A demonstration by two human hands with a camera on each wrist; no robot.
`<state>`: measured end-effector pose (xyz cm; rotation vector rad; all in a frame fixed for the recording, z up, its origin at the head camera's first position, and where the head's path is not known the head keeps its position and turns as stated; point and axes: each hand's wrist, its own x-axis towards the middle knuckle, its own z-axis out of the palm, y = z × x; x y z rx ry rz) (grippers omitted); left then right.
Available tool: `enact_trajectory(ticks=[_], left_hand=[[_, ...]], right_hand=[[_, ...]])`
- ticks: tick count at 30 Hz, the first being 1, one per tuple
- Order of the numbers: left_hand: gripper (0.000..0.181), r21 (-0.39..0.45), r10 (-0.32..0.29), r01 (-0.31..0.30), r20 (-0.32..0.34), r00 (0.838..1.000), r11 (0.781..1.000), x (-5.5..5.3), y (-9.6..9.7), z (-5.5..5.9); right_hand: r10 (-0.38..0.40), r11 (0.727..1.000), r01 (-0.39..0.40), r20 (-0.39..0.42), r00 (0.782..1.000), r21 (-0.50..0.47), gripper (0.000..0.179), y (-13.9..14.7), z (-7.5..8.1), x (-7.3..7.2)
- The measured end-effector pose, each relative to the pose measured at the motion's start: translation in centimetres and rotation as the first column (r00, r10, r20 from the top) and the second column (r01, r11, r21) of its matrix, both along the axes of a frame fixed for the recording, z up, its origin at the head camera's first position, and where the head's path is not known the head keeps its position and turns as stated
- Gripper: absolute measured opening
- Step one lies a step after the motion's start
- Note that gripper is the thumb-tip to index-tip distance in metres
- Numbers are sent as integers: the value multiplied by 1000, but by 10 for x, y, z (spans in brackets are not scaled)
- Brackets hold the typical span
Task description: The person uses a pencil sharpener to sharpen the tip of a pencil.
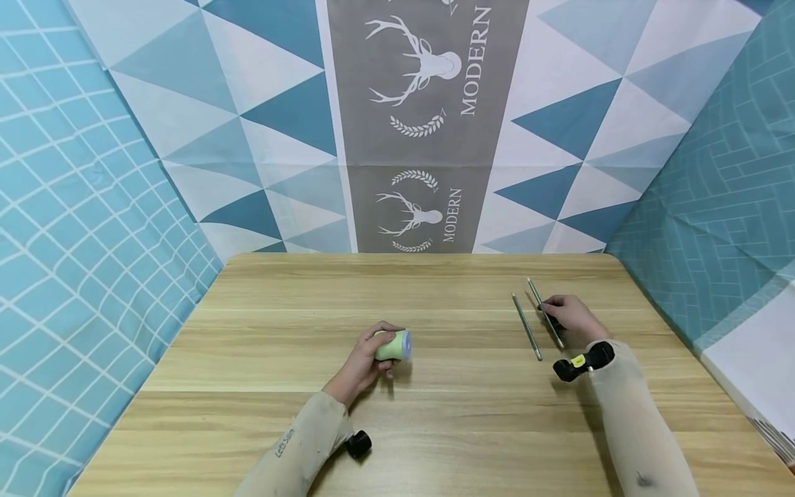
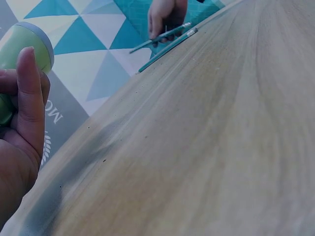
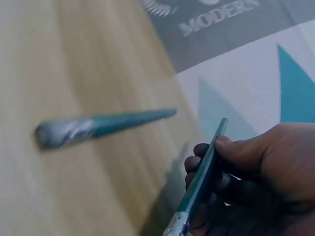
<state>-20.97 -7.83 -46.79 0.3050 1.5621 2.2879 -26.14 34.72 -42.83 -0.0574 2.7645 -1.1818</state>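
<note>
My left hand [image 1: 361, 360] grips a small light-green pencil sharpener [image 1: 388, 348] with a lavender end, held just above the tabletop. Fingers and thumb wrap round its barrel, which is cut off by the edge of the left wrist view. On the right, my right hand [image 1: 573, 315] pinches a dark green pencil [image 1: 554, 332] between thumb and fingers, its silvery end toward me. A second green pencil [image 1: 526, 327] lies on the table just left of that hand, almost parallel to the held one. In the right wrist view this lying pencil [image 3: 118, 125] looks blurred.
The wooden table [image 1: 435, 428] reaches a patterned cloth backdrop [image 1: 422, 124] at its far edge. Blue checked cloth [image 1: 81, 228] hangs at the left, teal cloth [image 1: 714, 207] at the right. A white surface [image 1: 751, 359] borders the table's right side.
</note>
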Motion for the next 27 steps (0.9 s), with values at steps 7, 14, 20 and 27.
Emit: enact_trajectory(ticks=[7,14,20,27], left_hand=[[19,-5,4,-3,3,1000,1000,-1,0,1],[19,-7,6,-6,7,1000,1000,-1,0,2],[20,-1,3,-3,4,1000,1000,0,-1,2],[19,-8,-8,8,-1,1000,1000,0,-1,2]], right_hand=[[-11,989,19,-56,998,144,33,-1,-9,-1],[-89,985,104,-108,990,141,31,-8,-11,6],[-140,977,164,-171,975,133,28,-10,-16,10],[-190,971,206,-138,972,119,30,-9,-17,10]])
